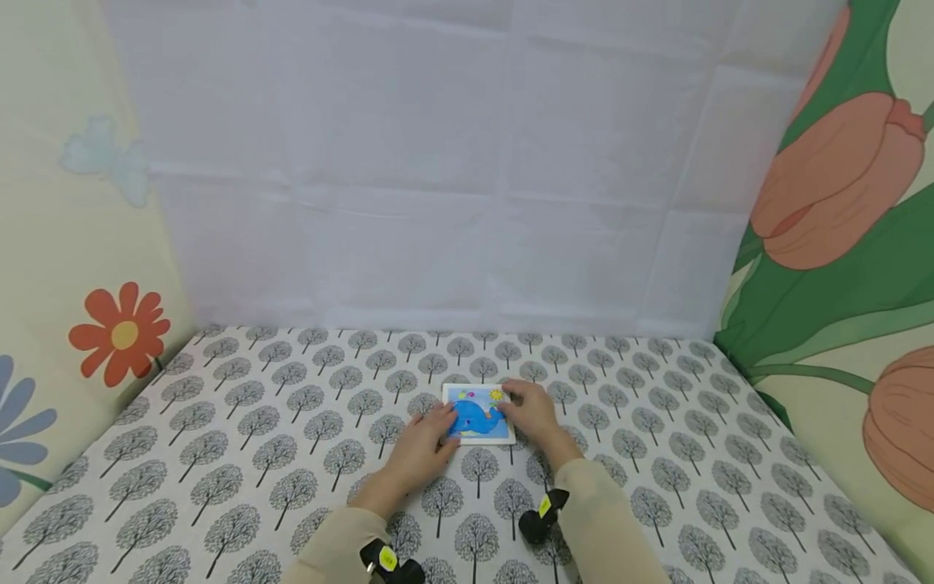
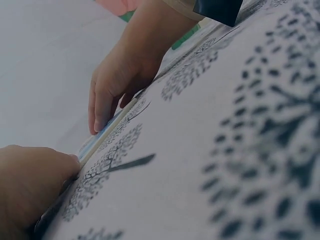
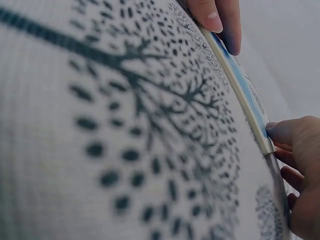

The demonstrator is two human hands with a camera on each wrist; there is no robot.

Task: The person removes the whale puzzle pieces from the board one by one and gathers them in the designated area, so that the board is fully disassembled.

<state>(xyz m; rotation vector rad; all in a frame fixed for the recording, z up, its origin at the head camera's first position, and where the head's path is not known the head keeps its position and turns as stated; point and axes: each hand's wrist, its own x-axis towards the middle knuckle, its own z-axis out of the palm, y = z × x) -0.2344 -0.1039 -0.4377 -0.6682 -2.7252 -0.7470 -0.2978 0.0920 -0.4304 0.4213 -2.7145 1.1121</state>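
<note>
A flat, white-edged picture board (image 1: 477,415) lies on the tree-print cloth, showing a blue whale and a yellow sun. My left hand (image 1: 423,442) holds its left side, fingers over the picture and thumb by the near left corner. At the other end, my right hand (image 1: 535,411) grips the right edge. In the right wrist view the right thumb (image 3: 281,131) rests on top of the board's end, with the other fingers curled beside and below it. The left wrist view shows the board's thin pale edge (image 2: 107,129) between both hands, close along the cloth.
The tree-print cloth (image 1: 277,454) spreads over the table around the board. A white sheet (image 1: 452,162) hangs behind it. Flower-printed panels stand on the left (image 1: 80,227) and right (image 1: 824,243). Black wrist cameras sit on both sleeves.
</note>
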